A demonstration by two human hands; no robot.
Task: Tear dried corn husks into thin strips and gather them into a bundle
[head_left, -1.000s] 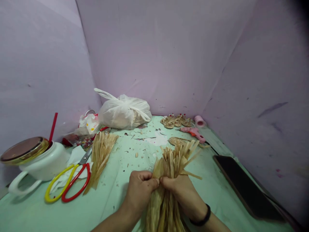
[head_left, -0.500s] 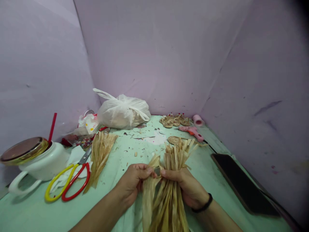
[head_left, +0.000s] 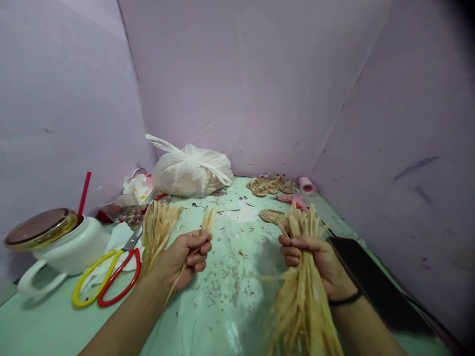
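Observation:
My left hand (head_left: 189, 257) is closed round a few dry, straw-coloured fibre strips (head_left: 209, 220), whose ends stick up above the fist and trail below it. On the right, my right hand (head_left: 309, 259) grips a thick bundle of the same dry fibre strips (head_left: 302, 309) near its top, and the long ends fan out downward, partly blurred. The two hands are well apart. Beyond the left hand lies another bundle of strips (head_left: 159, 227) on the table. Scissors (head_left: 122, 267) with one yellow and one red handle rest left of it.
A white mug (head_left: 79, 247) with a lid and red straw stands at left. Behind are a tied plastic bag (head_left: 191, 173), woven pieces (head_left: 269, 185), an oval woven piece (head_left: 272, 216), a pink glue gun (head_left: 293, 199) and a pink roll (head_left: 307, 186). A phone (head_left: 374, 282) lies right.
My hands have moved apart, the left to the left with a few strips, the right to the right with the thick bundle. Before, they were together at the bundle.

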